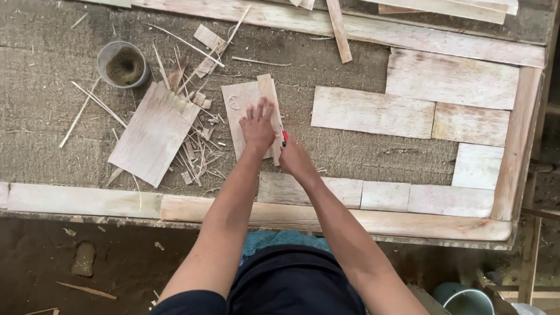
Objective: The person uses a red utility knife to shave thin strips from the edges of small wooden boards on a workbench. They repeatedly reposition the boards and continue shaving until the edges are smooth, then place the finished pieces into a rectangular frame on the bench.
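My left hand (258, 124) presses flat, fingers spread, on a pale thin wood sheet (243, 111) that lies on the grey fibrous work surface (40, 100). A narrower wood strip (269, 90) rests along the sheet's right edge. Just right of it, my right hand (295, 157) is closed on a small red-handled tool (285, 137), most of which is hidden by the hand. The tool's tip sits at the right edge of the strip.
A larger wood sheet (153, 135) lies left amid splinters and offcuts (194, 153). A round grey cup (123, 64) stands at the far left. Pale wood tiles (372, 111) are laid at the right inside a wooden frame (338, 26). A green bucket (470, 308) stands on the floor.
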